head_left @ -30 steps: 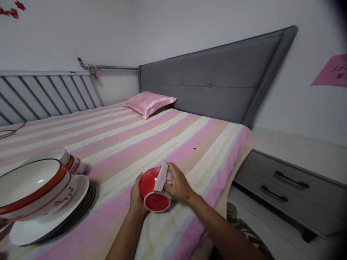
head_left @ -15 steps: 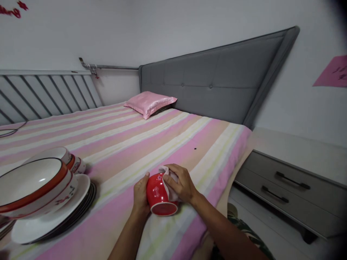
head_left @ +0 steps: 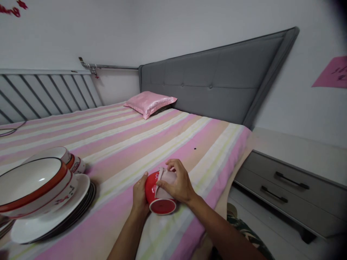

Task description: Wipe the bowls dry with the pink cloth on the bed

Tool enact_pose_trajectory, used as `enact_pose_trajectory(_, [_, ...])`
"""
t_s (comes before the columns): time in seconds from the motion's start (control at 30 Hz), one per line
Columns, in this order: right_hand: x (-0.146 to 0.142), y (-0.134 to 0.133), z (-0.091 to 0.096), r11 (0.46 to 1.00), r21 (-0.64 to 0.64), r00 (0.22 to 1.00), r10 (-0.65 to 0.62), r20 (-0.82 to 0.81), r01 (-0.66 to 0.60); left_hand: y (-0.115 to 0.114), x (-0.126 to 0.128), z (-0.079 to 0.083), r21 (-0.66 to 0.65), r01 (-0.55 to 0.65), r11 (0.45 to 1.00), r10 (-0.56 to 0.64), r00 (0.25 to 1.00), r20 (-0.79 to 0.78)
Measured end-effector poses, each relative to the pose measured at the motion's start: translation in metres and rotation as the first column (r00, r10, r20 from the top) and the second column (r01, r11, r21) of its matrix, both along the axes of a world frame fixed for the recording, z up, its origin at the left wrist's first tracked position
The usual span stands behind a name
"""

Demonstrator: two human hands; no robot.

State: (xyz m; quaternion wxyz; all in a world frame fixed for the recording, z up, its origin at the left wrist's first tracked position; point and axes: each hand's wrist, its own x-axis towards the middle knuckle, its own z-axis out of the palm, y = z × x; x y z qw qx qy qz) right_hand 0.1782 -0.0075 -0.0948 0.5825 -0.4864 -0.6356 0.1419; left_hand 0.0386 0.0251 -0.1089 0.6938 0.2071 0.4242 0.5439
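My left hand [head_left: 140,196] grips a small red bowl [head_left: 153,195] from its left side, holding it tipped over just above the striped bedsheet [head_left: 114,144], its red base ring facing me. My right hand [head_left: 176,182] presses a pale pink cloth [head_left: 165,177] against the bowl's outer wall, fingers curled over the cloth. Both forearms reach in from the bottom of the view.
At the left stands a stack of white plates [head_left: 51,216] carrying red-rimmed white bowls [head_left: 29,187]. A pink pillow [head_left: 149,103] lies by the grey headboard [head_left: 217,79]. A grey drawer unit [head_left: 287,187] stands right of the bed. A metal rail [head_left: 40,94] runs behind.
The bowl has been turned in my left hand and shifted slightly right. My right hand slid the cloth over the bowl's side, now sitting higher on it.
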Motion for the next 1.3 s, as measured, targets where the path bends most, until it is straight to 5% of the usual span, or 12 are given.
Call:
enact_pose_trajectory(0.27, [0.004, -0.005, 0.008, 0.989, -0.015, 0.984, 0.145, 0.104, -0.144, 0.006, -0.003, -0.004, -0.012, -0.048, 0.999, 0.048, 0.999, 0.006])
enact_pose_trajectory(0.37, [0.006, -0.003, 0.007, 0.971, -0.045, 0.972, 0.233, -0.003, -0.233, 0.007, -0.003, -0.007, -0.01, -0.024, 1.0, 0.025, 0.998, 0.049])
enact_pose_trajectory(0.5, [0.012, 0.009, -0.001, 0.961, -0.162, 0.952, 0.181, -0.246, -0.225, 0.009, -0.004, -0.009, -0.045, 0.016, 0.999, -0.01, 0.993, 0.115])
enact_pose_trajectory(0.73, [0.025, 0.017, -0.003, 0.814, -0.359, 0.851, 0.282, -0.443, -0.457, 0.008, -0.002, -0.005, -0.061, 0.037, 0.997, -0.026, 0.987, 0.161])
enact_pose_trajectory(0.93, [0.036, 0.009, 0.006, 0.757, -0.354, 0.823, 0.417, -0.387, -0.55, 0.008, -0.002, -0.004, -0.065, 0.027, 0.998, -0.018, 0.989, 0.146])
enact_pose_trajectory(1.13, [0.04, 0.007, 0.003, 0.763, -0.369, 0.847, 0.459, -0.268, -0.53, 0.009, -0.002, -0.004, -0.074, 0.018, 0.997, -0.007, 0.989, 0.147])
enact_pose_trajectory(1.3, [0.037, 0.01, -0.002, 0.736, -0.322, 0.799, 0.5, -0.334, -0.595, 0.011, -0.005, -0.007, -0.068, 0.069, 0.995, -0.053, 0.977, 0.208])
